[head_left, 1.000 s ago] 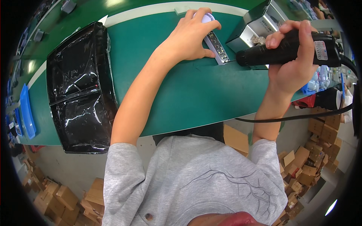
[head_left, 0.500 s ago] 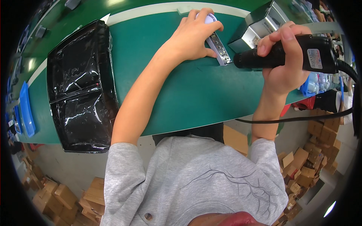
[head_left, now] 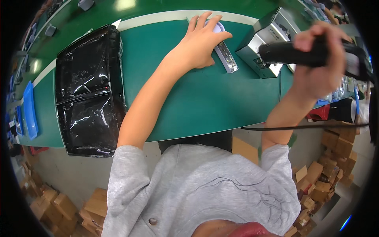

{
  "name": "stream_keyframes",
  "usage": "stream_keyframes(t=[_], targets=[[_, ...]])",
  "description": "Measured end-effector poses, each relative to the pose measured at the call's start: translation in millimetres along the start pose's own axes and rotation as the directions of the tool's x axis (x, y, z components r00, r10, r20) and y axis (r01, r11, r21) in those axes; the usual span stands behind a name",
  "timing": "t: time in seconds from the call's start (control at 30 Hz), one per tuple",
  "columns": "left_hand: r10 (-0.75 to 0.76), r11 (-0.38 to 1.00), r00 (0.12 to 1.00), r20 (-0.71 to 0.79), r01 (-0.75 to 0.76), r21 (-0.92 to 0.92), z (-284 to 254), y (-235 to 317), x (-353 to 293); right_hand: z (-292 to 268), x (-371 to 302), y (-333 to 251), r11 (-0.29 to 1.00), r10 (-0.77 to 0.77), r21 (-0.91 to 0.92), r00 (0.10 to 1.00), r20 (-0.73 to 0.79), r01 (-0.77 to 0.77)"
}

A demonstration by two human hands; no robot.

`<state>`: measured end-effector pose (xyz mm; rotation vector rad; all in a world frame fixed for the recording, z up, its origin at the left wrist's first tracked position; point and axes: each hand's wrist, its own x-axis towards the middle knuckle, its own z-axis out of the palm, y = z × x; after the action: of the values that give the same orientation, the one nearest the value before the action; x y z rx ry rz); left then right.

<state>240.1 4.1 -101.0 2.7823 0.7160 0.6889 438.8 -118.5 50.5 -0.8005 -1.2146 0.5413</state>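
My left hand (head_left: 197, 45) reaches over the far part of the bench with its fingers spread and curved. Beneath and beside it lies a long white plastic housing (head_left: 226, 56) with a round end and a bare circuit board along it. The hand partly covers this piece; whether it touches it I cannot tell. On the right, my right hand (head_left: 321, 69) is wrapped round a black corded electric screwdriver (head_left: 294, 53), slightly blurred. The screwdriver's nose points left and overlaps a silver, black-sided box-shaped machine (head_left: 268, 43) in the picture. Its bit is not clearly visible.
On the left of the green bench (head_left: 189, 102) lie two black trays (head_left: 85, 96) under shiny film. A blue tray (head_left: 30, 110) stands at the far left edge. A black cable (head_left: 308, 126) runs past my right forearm. Cardboard boxes (head_left: 59, 205) are piled on the floor.
My right hand has lifted the screwdriver away from the white housing, moving right over the silver machine. The left hand has loosened and spread its fingers; the housing stays by it.
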Motion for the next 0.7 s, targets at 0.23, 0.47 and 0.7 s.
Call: stream_keyframes(t=[0.23,0.47,0.7], targets=[[-0.027,0.992,0.946,0.324,0.065,-0.106,-43.6,46.5,1.4,-21.2,15.9,-52.1,0.953,-0.217,0.149,0.94,-0.263,0.262],[-0.245,0.91,0.906,0.346,0.338,-0.239,-51.7,49.2,34.3,-52.0,10.9,-39.1,0.949,-0.268,0.021,0.844,-0.465,0.314],[-0.308,0.922,0.928,0.207,0.346,-0.177,-66.4,-35.2,167.1,-64.9,11.9,-49.1,0.924,-0.33,-0.015,0.775,-0.539,0.383]])
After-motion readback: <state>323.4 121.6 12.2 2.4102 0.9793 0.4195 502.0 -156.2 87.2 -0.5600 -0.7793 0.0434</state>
